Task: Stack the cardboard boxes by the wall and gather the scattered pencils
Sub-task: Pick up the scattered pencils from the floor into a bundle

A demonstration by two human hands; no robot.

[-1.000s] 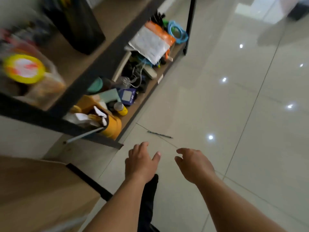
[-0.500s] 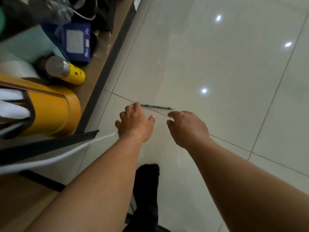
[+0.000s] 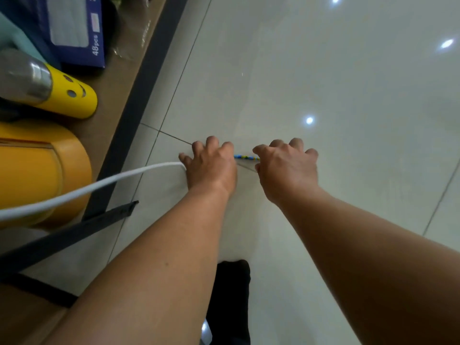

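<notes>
A blue, yellow and green patterned pencil (image 3: 246, 157) lies on the pale tiled floor (image 3: 348, 95), along a grout line. Only its short middle stretch shows between my two hands. My left hand (image 3: 211, 165) covers the pencil's left end, fingers spread and bent with their tips on the tile; its thumb is hidden. My right hand (image 3: 286, 165) is at the right end, where the pencil runs in between thumb and forefinger, which seem to pinch it. No cardboard boxes are in view.
A low wooden shelf (image 3: 117, 78) with a dark frame runs along the left. On it stand a yellow bottle (image 3: 72, 95), an orange container (image 3: 37, 170) and a blue box (image 3: 74, 33). A white cable (image 3: 99, 185) crosses toward my left hand. My black-socked foot (image 3: 231, 295) is below.
The view has dropped closer to the floor. Both hands moved forward and down onto the pencil, which lay just beyond the fingertips before; its two ends are now covered.
</notes>
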